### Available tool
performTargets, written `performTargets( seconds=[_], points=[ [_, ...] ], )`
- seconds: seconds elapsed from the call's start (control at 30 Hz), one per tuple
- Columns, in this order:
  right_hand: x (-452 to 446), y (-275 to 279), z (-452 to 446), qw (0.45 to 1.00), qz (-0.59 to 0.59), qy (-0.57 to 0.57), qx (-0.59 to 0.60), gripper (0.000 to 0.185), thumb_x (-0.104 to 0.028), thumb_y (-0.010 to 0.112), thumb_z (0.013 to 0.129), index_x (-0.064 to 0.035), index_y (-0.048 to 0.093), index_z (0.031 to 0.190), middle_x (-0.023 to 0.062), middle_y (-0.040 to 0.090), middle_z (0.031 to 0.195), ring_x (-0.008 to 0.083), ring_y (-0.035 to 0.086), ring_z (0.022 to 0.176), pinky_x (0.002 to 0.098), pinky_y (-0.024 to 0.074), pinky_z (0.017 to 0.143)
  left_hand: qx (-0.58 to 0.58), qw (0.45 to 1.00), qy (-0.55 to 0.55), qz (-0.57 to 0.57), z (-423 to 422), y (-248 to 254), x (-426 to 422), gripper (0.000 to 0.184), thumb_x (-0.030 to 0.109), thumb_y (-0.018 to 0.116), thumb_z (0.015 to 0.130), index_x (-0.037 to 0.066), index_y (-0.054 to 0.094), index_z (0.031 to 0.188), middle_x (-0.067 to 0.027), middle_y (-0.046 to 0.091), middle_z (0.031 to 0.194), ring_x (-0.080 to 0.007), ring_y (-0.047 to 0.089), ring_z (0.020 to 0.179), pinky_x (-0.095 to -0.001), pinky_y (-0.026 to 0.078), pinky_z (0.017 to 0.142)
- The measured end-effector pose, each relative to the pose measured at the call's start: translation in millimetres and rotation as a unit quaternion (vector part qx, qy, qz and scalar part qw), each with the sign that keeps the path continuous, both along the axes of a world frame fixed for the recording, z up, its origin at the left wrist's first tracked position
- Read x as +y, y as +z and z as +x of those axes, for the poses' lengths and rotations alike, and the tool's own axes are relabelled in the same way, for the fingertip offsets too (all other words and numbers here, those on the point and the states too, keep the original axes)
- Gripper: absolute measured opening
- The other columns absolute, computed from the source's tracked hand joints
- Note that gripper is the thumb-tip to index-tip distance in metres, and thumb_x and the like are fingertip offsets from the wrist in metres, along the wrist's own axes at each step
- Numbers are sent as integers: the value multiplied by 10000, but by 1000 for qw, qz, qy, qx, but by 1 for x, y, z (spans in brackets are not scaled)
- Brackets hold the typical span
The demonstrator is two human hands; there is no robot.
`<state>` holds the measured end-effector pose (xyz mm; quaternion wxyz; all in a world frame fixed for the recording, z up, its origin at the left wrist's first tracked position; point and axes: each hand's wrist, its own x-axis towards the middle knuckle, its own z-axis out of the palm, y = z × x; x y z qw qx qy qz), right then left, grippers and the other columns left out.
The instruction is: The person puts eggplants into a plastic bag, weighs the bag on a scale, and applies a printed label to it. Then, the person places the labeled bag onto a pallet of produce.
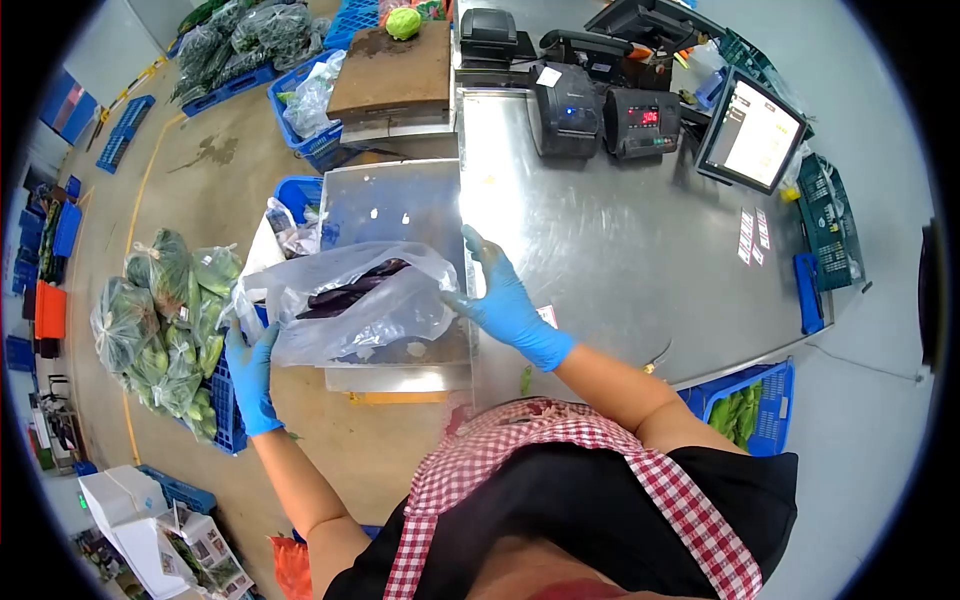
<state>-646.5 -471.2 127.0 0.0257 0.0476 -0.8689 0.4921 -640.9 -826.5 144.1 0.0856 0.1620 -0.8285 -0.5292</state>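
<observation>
A clear plastic bag [400, 322] with dark purple eggplants [345, 295] in it lies across the metal scale platform [385, 195]. My left hand [250, 375], in a blue glove, is at the bag's left end with thumb and fingers apart; its fingertips meet the plastic there. On the other side, my right hand [508, 305], gloved in blue too, is spread open beside the bag's right edge. Its thumb tip is close to the plastic; whether it touches, I cannot tell.
A steel counter [600, 250] carries a scale display with red digits [640, 122], a printer [567, 110] and a lit screen [752, 130]. Bagged green vegetables [165, 330] are piled at left. A cabbage [403, 23] sits on a brown board [390, 80]. A blue crate [770, 410] stands at right.
</observation>
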Motion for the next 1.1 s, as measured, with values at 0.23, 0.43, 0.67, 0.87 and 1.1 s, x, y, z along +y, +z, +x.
performTargets(
  seconds=[0.23, 0.43, 0.67, 0.87, 1.1],
  points=[
    [-26, -20, -5, 982, 169, -43, 67, 929, -428, 693, 621, -6, 252, 1321, 245, 385, 1206, 366, 409, 1115, 403, 388, 900, 41, 988, 15, -150, 8, 10, 17, 798, 156, 705, 677, -79, 268, 1302, -229, 351, 1297, -286, 391, 1169, -336, 312, 966],
    [1, -95, -10, 914, 263, 116, -287, 447, -372, 664, 660, 10, 640, 892, 144, 620, 770, 251, 597, 672, 349, 484, 647, -55, 998, -8, 22, 12, -13, 0, 377, 124, 598, 776, -49, 533, 1104, -129, 597, 976, -186, 558, 904, -283, 415, 817],
    [-11, -47, -56, 721, -593, 74, -352, 308, -87, 488, 813, 91, 502, 1063, 149, 589, 961, 230, 570, 883, 368, 443, 841, -65, 943, -90, 313, -3, 18, 32, 335, 173, 487, 849, -43, 544, 1099, -97, 607, 973, -150, 579, 827, -255, 446, 803],
    [-75, 2, -125, 759, -498, 262, -329, 398, -36, 457, 745, 70, 493, 1127, 176, 561, 1072, 265, 556, 990, 339, 435, 883, -86, 952, -197, 218, -57, 15, 58, 402, 102, 450, 854, 56, 437, 1253, -57, 556, 1068, -114, 545, 871, -229, 446, 741],
    [-129, 9, -152, 855, -320, 313, -261, 226, -99, 569, 767, 26, 599, 953, 102, 623, 886, 188, 597, 791, 289, 471, 704, -15, 924, -252, 289, -113, -4, 77, 539, -87, 438, 759, 70, 423, 1275, -51, 539, 1086, -120, 532, 873, -232, 455, 721]
  ],
)
